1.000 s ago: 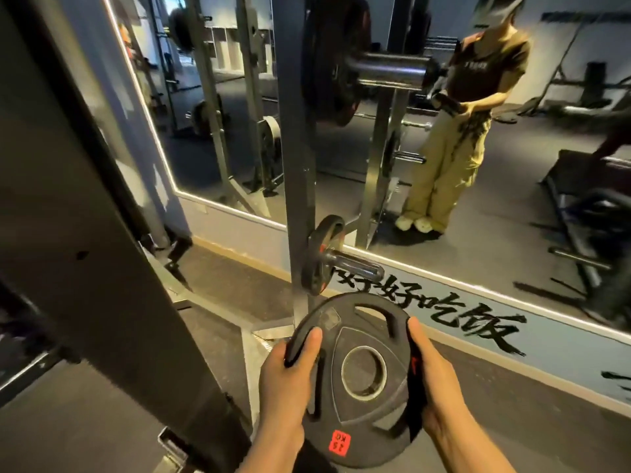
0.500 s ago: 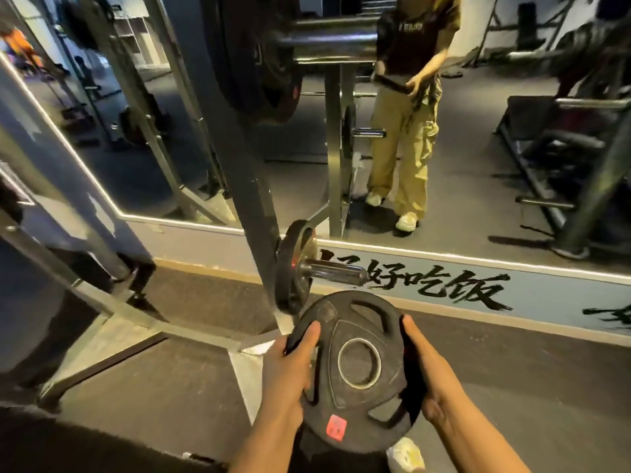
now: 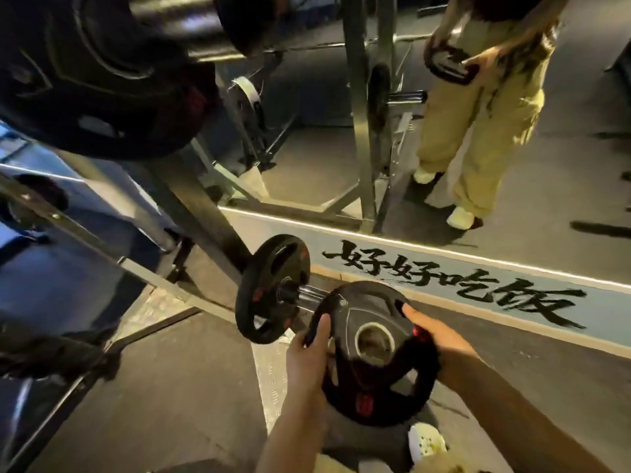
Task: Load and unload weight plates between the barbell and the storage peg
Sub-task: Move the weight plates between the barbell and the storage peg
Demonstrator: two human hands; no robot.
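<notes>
I hold a black weight plate (image 3: 372,353) with a red label and a steel-ringed centre hole, low in the middle of the view. My left hand (image 3: 309,361) grips its left rim, and my right hand (image 3: 438,339) grips its right rim through a slot. The plate's top edge sits just in front of the tip of the chrome storage peg (image 3: 312,295). One black plate (image 3: 271,288) hangs on that peg against the rack upright. The barbell's big black plate (image 3: 99,73) and sleeve (image 3: 177,25) loom at the top left.
The slanted rack upright (image 3: 191,199) and its floor frame (image 3: 164,271) run across the left. A wall mirror (image 3: 341,138) behind shows the rack and a person in khaki trousers. My shoe (image 3: 426,442) stands just below the held plate. Rubber flooring lies around.
The held plate has moved forward and down toward the peg, its top edge now at the peg's tip. My view has dropped lower and closer to the rack; both hands keep their grip.
</notes>
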